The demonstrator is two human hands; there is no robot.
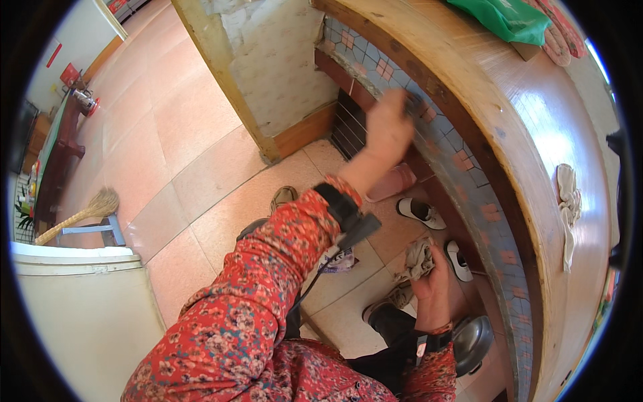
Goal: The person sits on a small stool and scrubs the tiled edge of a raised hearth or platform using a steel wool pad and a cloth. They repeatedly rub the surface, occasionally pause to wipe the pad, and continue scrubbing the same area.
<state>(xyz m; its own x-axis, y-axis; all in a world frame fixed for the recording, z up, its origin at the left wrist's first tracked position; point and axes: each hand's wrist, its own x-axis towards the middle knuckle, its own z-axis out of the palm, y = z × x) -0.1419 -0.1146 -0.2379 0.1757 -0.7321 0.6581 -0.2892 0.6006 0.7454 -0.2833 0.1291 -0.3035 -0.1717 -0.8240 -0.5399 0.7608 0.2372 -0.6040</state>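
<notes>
My left hand (389,125), blurred, reaches forward to the tiled side (449,138) of a raised wooden-edged platform. Its fingers are closed around a small dark object (414,104), too blurred to name, close to the stone ledge (427,145) below the tiles. Lower and to the right, my right hand (434,284) grips a crumpled greyish cloth (419,259) above the floor. Beside that hand stand two white shoes with dark insides, one shoe (422,213) farther off and the other shoe (458,260) against the platform's base.
A pink slipper (394,183) lies under my left wrist. A dark metal pan or lid (472,344) sits by my right forearm. On the platform top (495,100) are a cloth glove (568,211) and a green plastic bag (502,20). A printed packet (340,262) and a straw broom (93,211) are lower down.
</notes>
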